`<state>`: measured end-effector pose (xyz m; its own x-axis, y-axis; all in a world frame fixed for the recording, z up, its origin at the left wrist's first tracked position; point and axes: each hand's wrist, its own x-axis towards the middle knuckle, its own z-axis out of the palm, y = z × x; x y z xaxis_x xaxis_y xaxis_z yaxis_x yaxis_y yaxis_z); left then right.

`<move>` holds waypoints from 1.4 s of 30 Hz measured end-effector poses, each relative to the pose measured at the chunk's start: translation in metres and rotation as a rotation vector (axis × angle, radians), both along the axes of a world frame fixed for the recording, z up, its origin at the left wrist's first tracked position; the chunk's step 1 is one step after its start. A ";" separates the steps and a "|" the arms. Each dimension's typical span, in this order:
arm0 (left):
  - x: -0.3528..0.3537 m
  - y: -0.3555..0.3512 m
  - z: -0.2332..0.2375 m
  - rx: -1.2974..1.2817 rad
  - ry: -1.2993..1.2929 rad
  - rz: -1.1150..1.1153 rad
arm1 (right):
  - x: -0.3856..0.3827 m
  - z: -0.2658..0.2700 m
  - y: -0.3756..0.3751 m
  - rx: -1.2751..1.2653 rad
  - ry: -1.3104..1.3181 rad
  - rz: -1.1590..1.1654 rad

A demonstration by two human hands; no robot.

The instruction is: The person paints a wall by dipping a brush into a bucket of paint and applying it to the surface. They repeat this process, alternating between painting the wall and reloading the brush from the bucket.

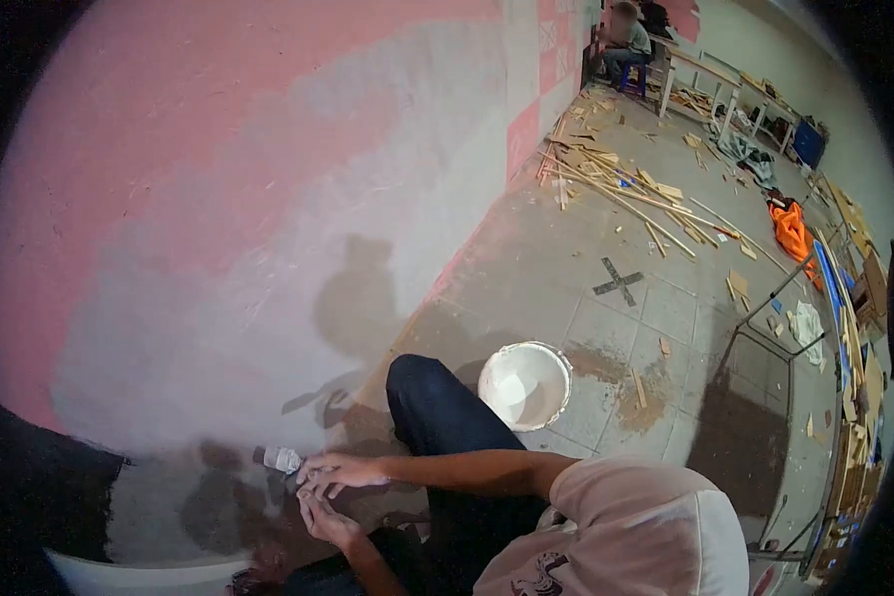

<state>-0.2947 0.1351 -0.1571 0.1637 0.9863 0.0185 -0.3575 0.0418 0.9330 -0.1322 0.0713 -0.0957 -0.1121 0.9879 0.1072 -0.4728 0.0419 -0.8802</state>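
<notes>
Several wood offcuts (606,179) litter the tiled floor beside a taped cross (618,281), and a person (626,40) sits far off by the pink and grey wall (219,199). A white bucket (524,385) stands just beyond the bent knee (437,407), which crowds the arms. The hoodie print (544,578) is too small to read. Low against the wall, a small pale tool (281,458) juts from the right hand (343,469), pinched at its near end. The left hand (323,517) curls just beneath, touching it; its grip cannot be made out.

Pale printed T-shirt (646,526), dark trousers (437,407)
</notes>
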 end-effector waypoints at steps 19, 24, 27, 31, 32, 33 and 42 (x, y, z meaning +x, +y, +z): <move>-0.063 0.018 -0.014 -0.269 -0.310 -0.227 | -0.079 -0.006 0.031 0.286 -0.296 -0.135; -0.088 0.052 -0.064 -0.231 -0.444 -0.199 | -0.108 -0.020 0.033 0.311 -0.165 -0.094; -0.100 0.062 -0.071 -0.245 -0.422 -0.198 | -0.121 -0.026 0.039 0.473 -0.280 -0.174; -0.107 0.063 -0.048 -0.251 -0.233 -0.258 | -0.111 -0.038 0.045 0.354 0.045 -0.011; -0.098 0.059 -0.038 -0.216 -0.235 -0.267 | -0.111 -0.041 0.046 0.331 0.148 0.003; -0.075 0.024 0.020 -0.362 -0.285 -0.166 | -0.106 -0.034 0.040 0.308 0.216 -0.021; -0.036 0.008 0.025 -0.307 -0.478 -0.302 | -0.069 -0.018 0.022 0.140 0.387 -0.108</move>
